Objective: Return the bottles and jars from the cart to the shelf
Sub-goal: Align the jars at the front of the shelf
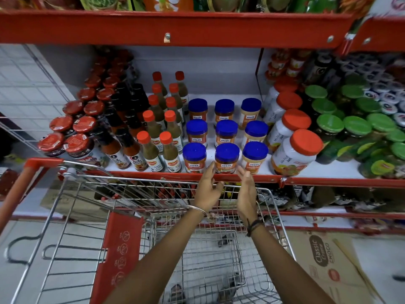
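nine blue-lidded jars (226, 132) stand in three rows on the shelf (306, 180); left hand (207, 189) and right hand (246, 194), fingers loose, flank the front middle jar (226, 157).

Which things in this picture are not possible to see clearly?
Head view only:
- Lower shelf goods: hidden behind the cart wires, dark.
- Top shelf packets: cut off by the upper edge.
- Back-row bottles: blurred, in shadow.
- Small print on the front middle jar: too small.
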Action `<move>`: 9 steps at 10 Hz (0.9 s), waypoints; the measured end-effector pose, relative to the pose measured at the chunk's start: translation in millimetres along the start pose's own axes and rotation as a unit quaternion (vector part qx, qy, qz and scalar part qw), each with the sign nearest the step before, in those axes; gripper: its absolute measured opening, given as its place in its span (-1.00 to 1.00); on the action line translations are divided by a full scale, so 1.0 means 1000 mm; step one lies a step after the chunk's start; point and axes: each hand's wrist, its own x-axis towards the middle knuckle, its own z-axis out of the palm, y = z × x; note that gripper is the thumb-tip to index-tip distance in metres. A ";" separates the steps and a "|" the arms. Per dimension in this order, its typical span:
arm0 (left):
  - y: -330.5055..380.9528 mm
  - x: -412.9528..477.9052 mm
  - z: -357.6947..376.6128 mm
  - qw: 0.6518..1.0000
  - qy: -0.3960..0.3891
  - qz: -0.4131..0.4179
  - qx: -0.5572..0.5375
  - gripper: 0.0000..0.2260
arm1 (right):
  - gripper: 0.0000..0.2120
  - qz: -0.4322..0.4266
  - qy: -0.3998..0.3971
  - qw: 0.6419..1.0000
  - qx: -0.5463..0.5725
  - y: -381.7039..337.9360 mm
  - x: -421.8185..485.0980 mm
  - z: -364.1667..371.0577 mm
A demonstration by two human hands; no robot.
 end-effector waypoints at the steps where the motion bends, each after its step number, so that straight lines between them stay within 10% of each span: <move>1: 0.004 -0.020 0.019 0.990 0.105 0.094 0.033 -0.54 | -0.34 -0.045 0.084 0.995 0.026 0.004 -0.004 -0.013; 3: 0.014 -0.015 0.065 0.993 -0.073 0.074 0.064 -0.31 | -0.14 -0.006 0.082 0.995 0.051 0.009 0.023 -0.039; 9: 0.013 0.023 0.082 0.996 -0.068 -0.052 -0.008 -0.27 | 0.16 0.030 -0.032 0.995 0.091 -0.004 0.045 -0.077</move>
